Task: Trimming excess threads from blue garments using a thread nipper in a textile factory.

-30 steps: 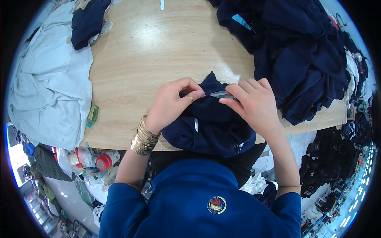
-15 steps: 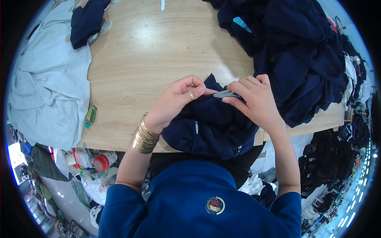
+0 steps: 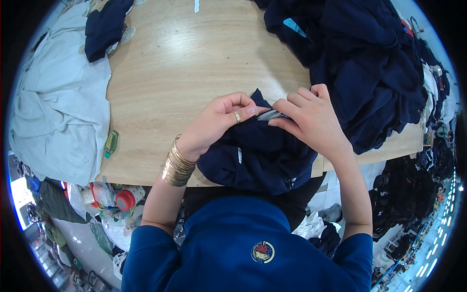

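A dark navy garment (image 3: 262,158) lies bunched at the table's front edge, close against my body. My left hand (image 3: 224,117), with gold bangles at the wrist, pinches a bit of the garment's upper edge between thumb and index finger. In my right hand (image 3: 311,119) is a pair of thread snips (image 3: 269,115), their pale metal blades pointing left. The blade tips sit right at the left fingertips, over the cloth. My right fingers cover most of the snips' handle. Whether the blades touch a thread cannot be made out.
A large heap of navy garments (image 3: 367,68) covers the table's right side. At the left lie a pale grey cloth (image 3: 63,107), a folded navy piece (image 3: 107,29) and a small green bottle (image 3: 111,143). A red-lidded jar (image 3: 126,199) stands below the table's left edge.
My right hand and the snips have shifted slightly left and up, bringing the blades nearer my left fingertips. The blades look closer together. My left hand keeps its pinch.
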### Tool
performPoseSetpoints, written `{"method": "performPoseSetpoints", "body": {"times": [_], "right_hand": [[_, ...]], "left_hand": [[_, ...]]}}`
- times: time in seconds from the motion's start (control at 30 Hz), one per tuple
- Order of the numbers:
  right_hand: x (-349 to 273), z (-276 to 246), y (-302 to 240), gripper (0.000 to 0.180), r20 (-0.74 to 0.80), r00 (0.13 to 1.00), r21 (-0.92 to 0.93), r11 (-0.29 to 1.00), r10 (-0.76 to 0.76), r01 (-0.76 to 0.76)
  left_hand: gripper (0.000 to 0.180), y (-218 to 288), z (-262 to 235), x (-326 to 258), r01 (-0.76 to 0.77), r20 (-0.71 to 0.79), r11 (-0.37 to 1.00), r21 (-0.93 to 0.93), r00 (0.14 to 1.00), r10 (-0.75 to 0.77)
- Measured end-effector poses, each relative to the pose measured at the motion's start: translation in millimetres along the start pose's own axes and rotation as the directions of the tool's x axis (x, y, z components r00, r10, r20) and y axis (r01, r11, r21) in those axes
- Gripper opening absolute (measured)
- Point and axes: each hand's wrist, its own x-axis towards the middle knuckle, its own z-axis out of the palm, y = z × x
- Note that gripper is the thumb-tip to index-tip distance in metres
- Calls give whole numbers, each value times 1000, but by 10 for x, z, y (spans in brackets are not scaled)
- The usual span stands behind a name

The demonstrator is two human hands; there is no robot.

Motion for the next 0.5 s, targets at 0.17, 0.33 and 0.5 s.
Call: {"method": "performPoseSetpoints", "body": {"times": [0.17, 0.33, 0.5], "right_hand": [[16, 0, -15, 21, 9, 1000, -7, 1000, -20, 20], [-9, 74, -10, 22, -4, 1000, 25, 999, -21, 21], [-199, -44, 161, 23, -64, 957, 152, 950, 284, -272]], "left_hand": [[16, 3, 15, -19, 5, -29, 999, 38, 1000, -4], [15, 53, 41, -38, -14, -14, 997, -77, 1000, 13], [14, -54, -187, 90, -173, -304, 972, 157, 928, 214]]}}
